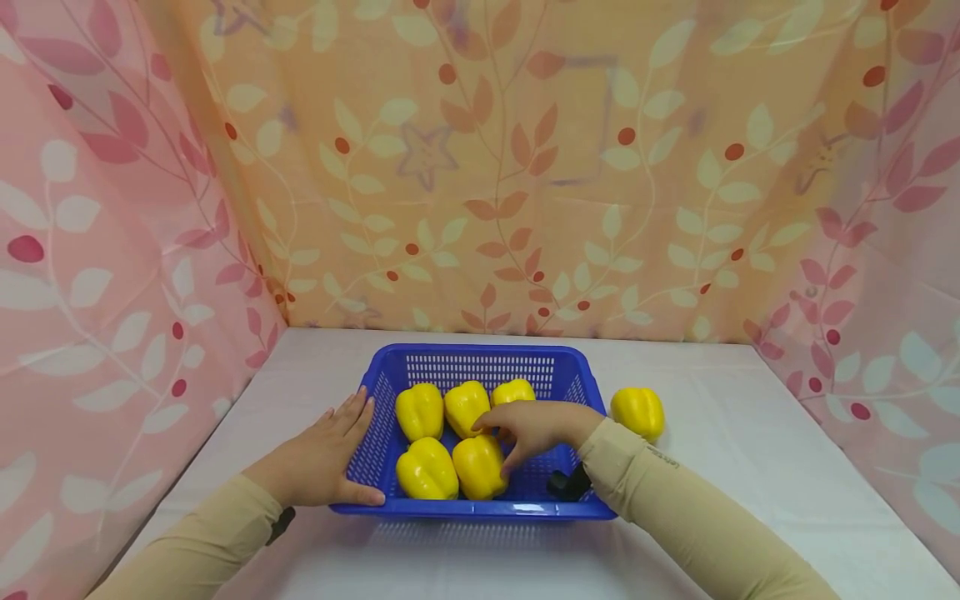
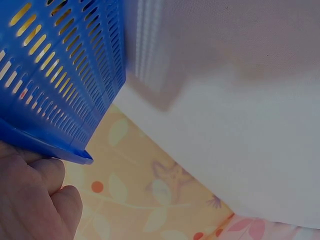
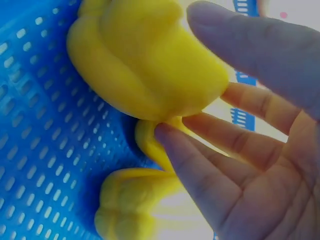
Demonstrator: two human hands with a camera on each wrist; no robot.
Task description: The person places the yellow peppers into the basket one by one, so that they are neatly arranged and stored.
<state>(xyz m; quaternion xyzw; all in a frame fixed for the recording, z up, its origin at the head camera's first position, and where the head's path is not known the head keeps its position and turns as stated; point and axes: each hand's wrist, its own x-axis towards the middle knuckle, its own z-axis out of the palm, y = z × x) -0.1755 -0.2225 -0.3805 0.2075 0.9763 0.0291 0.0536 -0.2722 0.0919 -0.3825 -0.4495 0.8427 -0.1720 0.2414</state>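
Observation:
My left hand (image 1: 322, 458) rests on the left side of a blue plastic basket (image 1: 480, 508), fingers extended along the side rim and thumb on the front rim. In the left wrist view its fingers sit right at the rim. Inside the basket, my right hand (image 1: 528, 429) reaches over the front-right yellow bell pepper (image 1: 478, 468). Its thumb and fingers spread around that pepper with fingertips at its surface, and in the right wrist view the palm stays apart from it. Other yellow bell peppers (image 1: 420, 411) stand beside and behind it.
One more yellow bell pepper (image 1: 637, 412) lies on the white tabletop (image 1: 720, 467), right of the basket. A black object (image 1: 567, 483) shows at the right wrist, over the basket's front right corner. Patterned cloth (image 1: 495, 167) hangs behind and at both sides.

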